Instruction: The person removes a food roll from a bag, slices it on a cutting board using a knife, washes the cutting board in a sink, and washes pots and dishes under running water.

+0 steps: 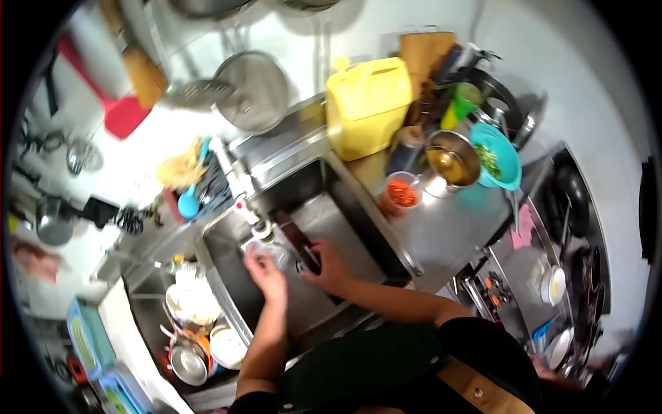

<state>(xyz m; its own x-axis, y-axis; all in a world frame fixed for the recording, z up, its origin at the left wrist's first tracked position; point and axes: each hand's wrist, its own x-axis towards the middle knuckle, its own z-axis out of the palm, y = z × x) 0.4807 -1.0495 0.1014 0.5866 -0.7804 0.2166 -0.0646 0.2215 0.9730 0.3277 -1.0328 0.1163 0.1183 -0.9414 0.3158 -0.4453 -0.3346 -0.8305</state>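
Both my hands are inside the left part of a steel sink basin [345, 207], under the white-and-chrome tap [241, 200]. My left hand [264, 270] is curled at a clear, shiny thing [278, 254] right below the spout; blur hides whether it is thin plastic or splashing water. My right hand [327, 268] has its thumb and fingers around the near end of a long dark-brown object [295, 233]. That object slants across the basin towards the tap, and its kind cannot be made out.
A second basin at left holds stacked bowls [193, 303] and a small pot [188, 364]. On the right counter stand a yellow jug [369, 103], a steel pot [452, 160], a cup of orange pieces [400, 193] and a turquoise colander [498, 155]. Utensils and a strainer [252, 90] hang on the wall.
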